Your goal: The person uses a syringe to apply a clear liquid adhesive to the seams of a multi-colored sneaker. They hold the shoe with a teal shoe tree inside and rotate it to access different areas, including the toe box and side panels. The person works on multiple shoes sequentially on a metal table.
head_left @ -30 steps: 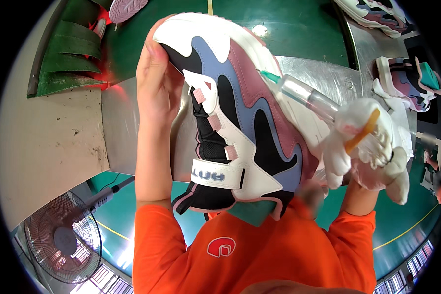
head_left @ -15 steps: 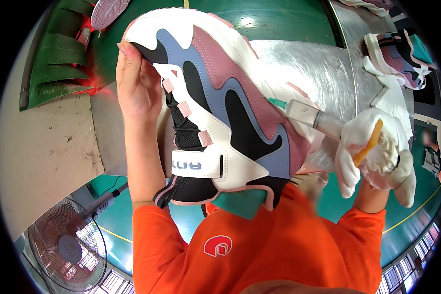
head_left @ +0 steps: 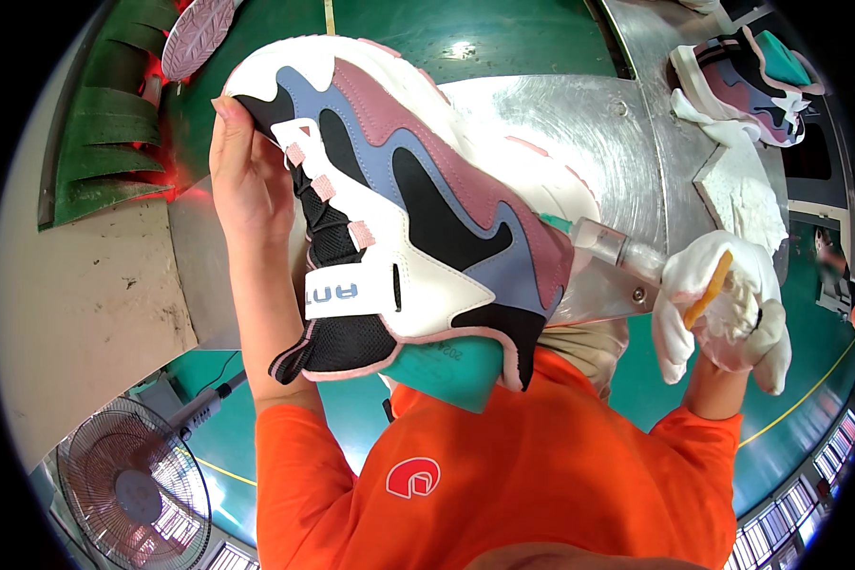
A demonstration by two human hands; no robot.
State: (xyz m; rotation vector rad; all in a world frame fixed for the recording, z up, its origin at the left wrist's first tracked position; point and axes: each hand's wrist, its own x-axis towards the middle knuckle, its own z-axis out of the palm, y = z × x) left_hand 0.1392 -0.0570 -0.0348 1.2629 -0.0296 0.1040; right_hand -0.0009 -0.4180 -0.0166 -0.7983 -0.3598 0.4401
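My left hand (head_left: 247, 176) grips a sneaker (head_left: 418, 214) by its toe end and holds it up in front of me. White, mauve, blue and black panels cover its side, the white sole faces away to the upper right, and a teal insert (head_left: 451, 370) sticks out at the collar. In my right hand (head_left: 722, 318), gloved in white, is a clear syringe (head_left: 610, 243) with a green tip. The tip points at the seam between upper and sole near the heel; whether it touches cannot be made out. A yellow-orange strip (head_left: 709, 291) lies across the glove.
Another sneaker (head_left: 746, 85) and a white cloth (head_left: 746, 190) lie on the metal bench (head_left: 551, 104) at right. Far left, green flaps (head_left: 104, 123) hang over a red-lit opening beside a pink sole (head_left: 198, 38). A fan (head_left: 135, 484) stands lower left.
The sneaker has shifted left in the picture, along with the surroundings. The syringe's tip has slid along the sole seam closer to the heel.
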